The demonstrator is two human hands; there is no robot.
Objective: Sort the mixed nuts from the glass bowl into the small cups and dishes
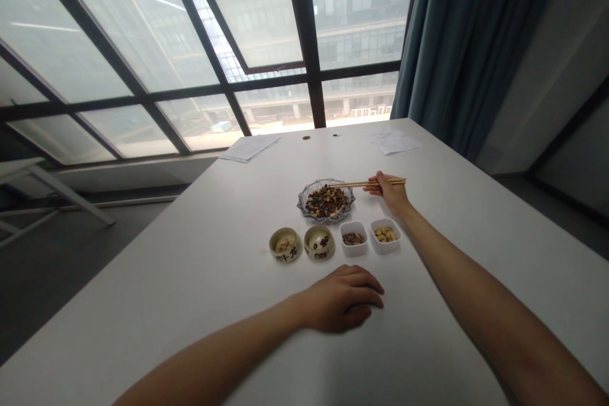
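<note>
Right hand [386,193] has its fingers [375,185] pinched around wooden chopsticks [380,183], tips out over a glass dish [301,202] of mixed nuts [326,202] at 12 o'clock (nothing between the tips that I can see). Left hand [341,299] rests on the white desk [190,279], fingers loosely curled and empty — two white tubs [354,250] and two painted cups [285,255] sit just past it at 12 o'clock.

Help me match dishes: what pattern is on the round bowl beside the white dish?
The bowl is pale gold with black brush marks; head view.
</note>
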